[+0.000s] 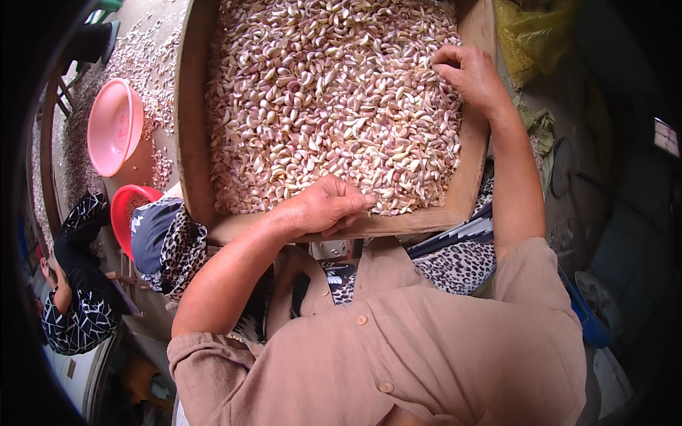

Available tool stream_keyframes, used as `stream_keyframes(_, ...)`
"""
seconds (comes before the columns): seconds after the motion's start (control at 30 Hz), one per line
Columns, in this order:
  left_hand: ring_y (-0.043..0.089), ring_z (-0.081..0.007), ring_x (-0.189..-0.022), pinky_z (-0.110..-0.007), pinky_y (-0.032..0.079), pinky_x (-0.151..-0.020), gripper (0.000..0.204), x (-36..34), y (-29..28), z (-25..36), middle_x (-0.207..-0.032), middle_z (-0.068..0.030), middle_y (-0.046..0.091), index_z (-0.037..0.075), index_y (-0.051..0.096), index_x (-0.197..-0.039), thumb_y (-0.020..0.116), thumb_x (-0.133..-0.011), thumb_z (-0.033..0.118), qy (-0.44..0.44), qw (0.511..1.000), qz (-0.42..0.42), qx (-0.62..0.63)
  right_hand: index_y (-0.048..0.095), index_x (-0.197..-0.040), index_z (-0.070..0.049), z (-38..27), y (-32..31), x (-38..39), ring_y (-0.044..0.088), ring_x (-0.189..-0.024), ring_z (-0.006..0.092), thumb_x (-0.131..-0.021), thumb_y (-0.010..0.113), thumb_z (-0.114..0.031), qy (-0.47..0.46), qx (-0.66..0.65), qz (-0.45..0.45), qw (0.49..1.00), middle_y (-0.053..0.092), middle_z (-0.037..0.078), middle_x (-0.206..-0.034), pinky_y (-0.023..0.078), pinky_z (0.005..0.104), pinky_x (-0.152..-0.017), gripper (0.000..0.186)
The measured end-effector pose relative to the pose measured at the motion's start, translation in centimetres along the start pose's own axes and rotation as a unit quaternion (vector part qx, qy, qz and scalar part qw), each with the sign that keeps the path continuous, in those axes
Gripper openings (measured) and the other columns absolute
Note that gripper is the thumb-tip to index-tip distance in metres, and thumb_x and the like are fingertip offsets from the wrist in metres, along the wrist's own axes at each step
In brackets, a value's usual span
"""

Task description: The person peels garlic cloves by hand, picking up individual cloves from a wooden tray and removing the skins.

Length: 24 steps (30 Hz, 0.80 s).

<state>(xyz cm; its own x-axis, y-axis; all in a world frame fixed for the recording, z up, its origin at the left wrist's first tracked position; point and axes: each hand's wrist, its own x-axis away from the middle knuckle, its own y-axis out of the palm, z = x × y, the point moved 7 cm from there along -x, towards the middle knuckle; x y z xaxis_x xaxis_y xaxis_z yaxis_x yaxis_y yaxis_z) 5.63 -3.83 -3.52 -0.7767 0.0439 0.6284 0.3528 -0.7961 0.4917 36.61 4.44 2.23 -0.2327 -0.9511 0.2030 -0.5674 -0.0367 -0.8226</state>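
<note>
A wooden tray [194,106] full of loose garlic cloves [327,106], white and pinkish purple, is in front of me. My left hand [330,206] rests over the tray's near edge. Its fingers are curled under and its thumb points right against the cloves; whatever it may hold is hidden. At the tray's right side, my right hand [470,74] hovers over the cloves near the wooden wall. Its thumb and index finger are bent towards each other, and anything between them is too small to name.
A pink basin [114,128] stands on the left, with a red basin [131,216] nearer to me. More cloves [149,64] lie scattered on the floor. Another person in a black-and-white patterned top [82,312] is at the left. A yellow sack [533,39] lies beyond the tray's right side.
</note>
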Motion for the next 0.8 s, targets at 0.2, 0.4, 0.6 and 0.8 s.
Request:
stream_keyframes(0.2, 0.042, -0.0072, -0.042, -0.026, 0.034, -0.042, 0.055, -0.1, 0.0, 0.1, -0.05, 0.0007, 0.049, 0.008, 0.053, -0.056, 0.063, -0.105, 0.034, 0.003, 1.0, -0.007, -0.027, 0.073, -0.103, 0.001, 2.2, 0.0, -0.4, 0.069, -0.073, 0.0151, -0.088, 0.066, -0.007, -0.011, -0.033, 0.008, 0.999, 0.071, 0.008, -0.083, 0.054, 0.0304, -0.068, 0.019)
stream_keyframes(0.4, 0.041, -0.0073, -0.043, -0.027, 0.034, -0.041, 0.055, 0.0, 0.0, -0.2, -0.051, 0.0005, 0.049, 0.008, 0.052, -0.057, 0.063, -0.104, 0.034, 0.005, 1.0, -0.01, -0.01, 0.069, -0.1, 0.004, 1.1, 0.4, 0.2, 0.064, -0.068, 0.0114, -0.087, 0.06, 0.001, -0.042, -0.053, -0.036, 0.997, 0.067, 0.005, -0.078, 0.053, 0.0282, -0.064, 0.016)
stream_keyframes(0.6, 0.042, -0.0072, -0.044, -0.026, 0.033, -0.041, 0.054, -0.4, -0.2, -0.3, -0.051, 0.0001, 0.05, 0.007, 0.054, -0.058, 0.063, -0.104, 0.034, 0.005, 1.0, -0.007, -0.026, 0.076, -0.093, -0.002, 2.8, 1.5, 0.2, 0.071, -0.078, 0.0251, -0.076, 0.066, -0.003, 0.046, -0.047, -0.115, 0.991, 0.074, 0.015, -0.085, 0.057, 0.0372, -0.075, 0.019)
stream_keyframes(0.8, 0.042, -0.0074, -0.044, -0.026, 0.033, -0.041, 0.054, -0.4, -0.3, -0.4, -0.052, -0.0002, 0.051, 0.007, 0.055, -0.057, 0.063, -0.104, 0.032, 0.006, 1.0, -0.005, -0.017, 0.071, -0.095, 0.003, 0.8, 3.3, 0.4, 0.064, -0.065, 0.0127, -0.086, 0.062, -0.003, -0.034, -0.007, -0.128, 0.991, 0.068, 0.005, -0.075, 0.052, 0.0298, -0.058, 0.014)
